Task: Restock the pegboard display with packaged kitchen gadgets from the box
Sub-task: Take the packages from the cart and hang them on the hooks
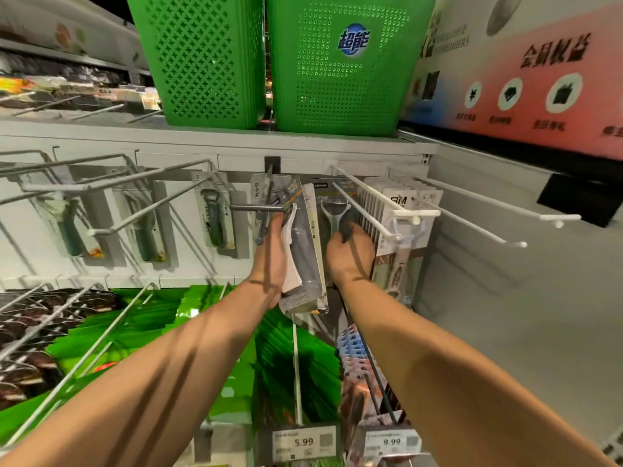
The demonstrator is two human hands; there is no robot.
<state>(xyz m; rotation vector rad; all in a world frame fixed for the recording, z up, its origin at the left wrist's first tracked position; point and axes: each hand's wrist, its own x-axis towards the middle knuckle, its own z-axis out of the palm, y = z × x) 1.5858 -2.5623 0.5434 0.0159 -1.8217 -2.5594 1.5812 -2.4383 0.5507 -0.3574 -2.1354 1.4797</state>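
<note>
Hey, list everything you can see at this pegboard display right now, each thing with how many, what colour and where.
baskets: two, green, top shelf
packaged gadget: one, grey and white, in the left grip
peeler pack: one, black card, hanging at centre
carded tools: at least three, grey, left pegs
boxed packs: a stack, white, hook right of centre
bare hooks: two, white, far right
green packets: many, lower row
price tags: two, white, bottom edge
poster: one, red and white, upper right
left grip: wrapped round the packaged gadget
right grip: fingers at the peeler pack, hold unclear
</note>
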